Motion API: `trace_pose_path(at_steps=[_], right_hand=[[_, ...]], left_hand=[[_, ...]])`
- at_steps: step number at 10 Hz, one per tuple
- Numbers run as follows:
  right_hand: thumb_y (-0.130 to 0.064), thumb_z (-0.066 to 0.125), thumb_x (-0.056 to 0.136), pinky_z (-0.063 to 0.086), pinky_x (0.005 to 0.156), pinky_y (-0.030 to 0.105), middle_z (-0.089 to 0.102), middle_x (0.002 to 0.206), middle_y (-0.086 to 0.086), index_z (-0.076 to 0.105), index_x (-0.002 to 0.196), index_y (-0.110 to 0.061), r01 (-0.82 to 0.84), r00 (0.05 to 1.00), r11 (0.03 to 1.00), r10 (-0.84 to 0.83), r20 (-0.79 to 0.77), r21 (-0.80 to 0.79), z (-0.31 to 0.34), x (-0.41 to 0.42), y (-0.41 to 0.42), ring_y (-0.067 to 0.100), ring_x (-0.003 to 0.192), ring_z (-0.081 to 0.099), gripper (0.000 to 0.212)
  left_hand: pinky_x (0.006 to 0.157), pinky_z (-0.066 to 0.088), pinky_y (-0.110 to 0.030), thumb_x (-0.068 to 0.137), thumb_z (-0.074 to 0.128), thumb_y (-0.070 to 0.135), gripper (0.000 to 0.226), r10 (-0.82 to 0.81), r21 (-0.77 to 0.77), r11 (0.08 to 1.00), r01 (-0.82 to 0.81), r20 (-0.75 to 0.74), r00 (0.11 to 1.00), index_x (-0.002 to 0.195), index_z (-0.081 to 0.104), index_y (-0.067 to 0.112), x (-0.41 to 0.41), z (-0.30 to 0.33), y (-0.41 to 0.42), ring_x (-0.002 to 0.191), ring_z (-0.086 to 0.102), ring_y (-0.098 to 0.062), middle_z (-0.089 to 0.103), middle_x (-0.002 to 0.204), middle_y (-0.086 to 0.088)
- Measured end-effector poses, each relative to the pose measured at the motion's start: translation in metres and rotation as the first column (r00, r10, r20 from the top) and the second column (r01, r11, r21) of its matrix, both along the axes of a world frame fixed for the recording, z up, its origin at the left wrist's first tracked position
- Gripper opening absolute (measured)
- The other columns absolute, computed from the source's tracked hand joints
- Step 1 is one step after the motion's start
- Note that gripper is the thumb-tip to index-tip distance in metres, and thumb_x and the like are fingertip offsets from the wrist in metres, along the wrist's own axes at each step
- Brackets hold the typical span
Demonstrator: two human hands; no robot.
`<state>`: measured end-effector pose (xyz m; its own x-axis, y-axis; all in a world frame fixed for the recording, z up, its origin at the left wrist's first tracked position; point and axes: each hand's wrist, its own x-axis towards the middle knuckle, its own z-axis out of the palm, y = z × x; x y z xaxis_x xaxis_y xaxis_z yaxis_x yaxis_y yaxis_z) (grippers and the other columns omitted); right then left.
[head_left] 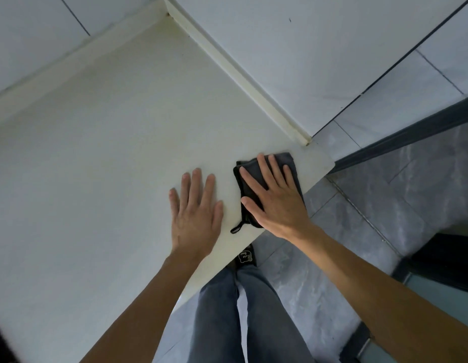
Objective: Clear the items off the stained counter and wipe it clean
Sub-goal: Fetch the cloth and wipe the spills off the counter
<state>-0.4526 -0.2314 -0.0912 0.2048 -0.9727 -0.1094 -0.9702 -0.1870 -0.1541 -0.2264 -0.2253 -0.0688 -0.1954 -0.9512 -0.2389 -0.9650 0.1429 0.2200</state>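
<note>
Both forearms reach to the counter (pixel 110 153), where my left hand (pixel 195 218) lies flat, fingers spread, beside my right hand (pixel 276 197), splayed on the folded dark cloth (pixel 254 174) near the corner: soft, light, best pressed under my palm.

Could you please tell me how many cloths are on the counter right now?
1: a dark folded cloth lies near the counter's front right corner, flat under the right hand. None seems hidden.
</note>
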Motion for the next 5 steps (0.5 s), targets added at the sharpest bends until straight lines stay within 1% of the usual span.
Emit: trace_pose_path(at_steps=[2,3,4,5], right_hand=[[-0.062,0.031,0.106,0.008,0.130,0.055,0.001,0.177,0.011,0.014,0.167,-0.038,-0.076,0.997,0.997,0.076,-0.003,0.035,0.008,0.012,-0.029,0.031,0.163,-0.002,0.068],[-0.061,0.030,0.106,0.005,0.131,0.055,-0.002,0.176,0.012,0.012,0.168,-0.036,-0.091,0.996,0.992,0.093,-0.018,0.085,0.018,0.011,-0.025,0.033,0.163,-0.005,0.069],[-0.054,0.036,0.108,0.005,0.131,0.054,-0.003,0.176,0.011,0.016,0.168,-0.034,-0.062,0.997,0.987,0.054,0.054,0.151,0.036,0.018,-0.030,0.031,0.163,-0.006,0.067],[-0.037,0.051,0.107,0.024,0.129,0.047,0.022,0.173,0.008,0.037,0.162,-0.023,-0.069,0.973,0.986,0.033,0.227,0.152,0.058,0.023,0.003,0.026,0.162,0.015,0.059]], left_hand=[[0.131,0.015,-0.056,0.111,0.032,0.043,0.062,0.014,0.036,0.999,-0.013,-0.021,1.000,0.167,0.020,0.019,-0.001,0.013,0.011,0.164,0.004,-0.032,0.010,0.176,-0.010],[0.133,0.010,-0.051,0.109,0.039,0.041,0.065,0.019,0.132,0.991,-0.011,-0.055,0.998,0.167,0.017,0.024,0.002,0.023,0.012,0.165,-0.002,-0.026,0.003,0.177,-0.005],[0.133,0.017,-0.043,0.108,0.043,0.038,0.060,0.066,0.203,0.978,-0.039,-0.128,0.990,0.165,0.026,0.029,0.011,0.041,0.011,0.164,0.005,-0.019,0.011,0.177,0.002],[0.125,0.031,-0.030,0.108,0.041,0.039,0.048,0.187,0.243,0.959,-0.142,-0.173,0.967,0.156,0.042,0.035,0.020,0.067,0.039,0.155,0.029,-0.010,0.034,0.168,0.012]])
